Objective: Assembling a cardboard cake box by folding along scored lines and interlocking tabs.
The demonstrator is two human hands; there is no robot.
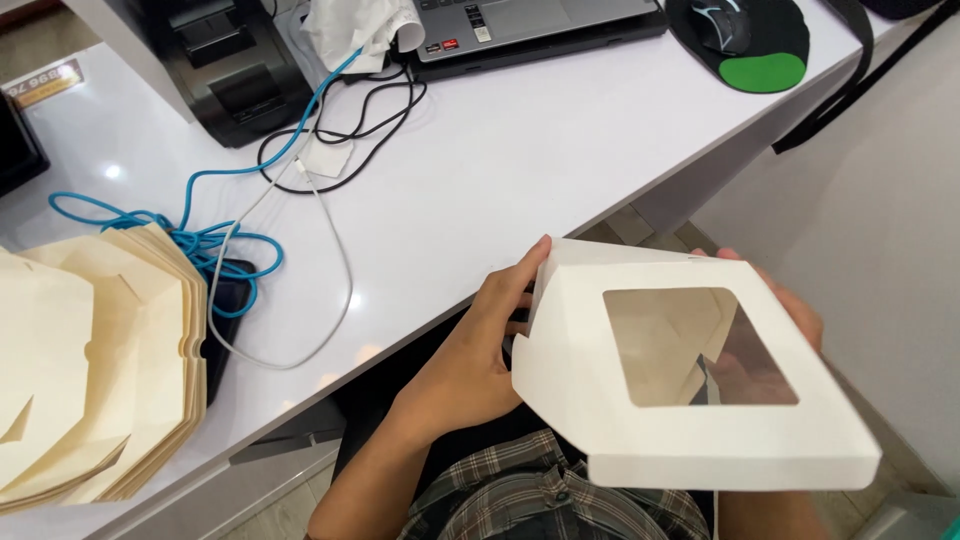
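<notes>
White cardboard box (690,375) with a clear window in its lid, held in the air over the lap, just off the edge of the tabletop (520,170) and tilted toward the camera. Left hand (475,350) against the box's left side, thumb along the upper edge, fingers curled at the folded flap; grip closed on the box. Right hand (790,305) mostly hidden behind the far right corner, fingers wrapped around that edge and partly visible through the window; grip likewise clamped on the box. Likely very light and thin-walled, stiff along the creases but easy to dent on the flat panels; window film probably soft and easy to crease or smudge, so best held by the folded edges and corners, never pressed on the window. Smooth card, perhaps a little slippery. Further out, on the tabletop at left, a stack of flat cream box blanks (95,370), well apart from the hands. Beside it a tangled blue cable (200,235) and a white cable (335,270), black cables (375,115) behind, a black printer (235,65), a laptop (530,25), and a mouse (722,25) on a black and green pad (765,60).
</notes>
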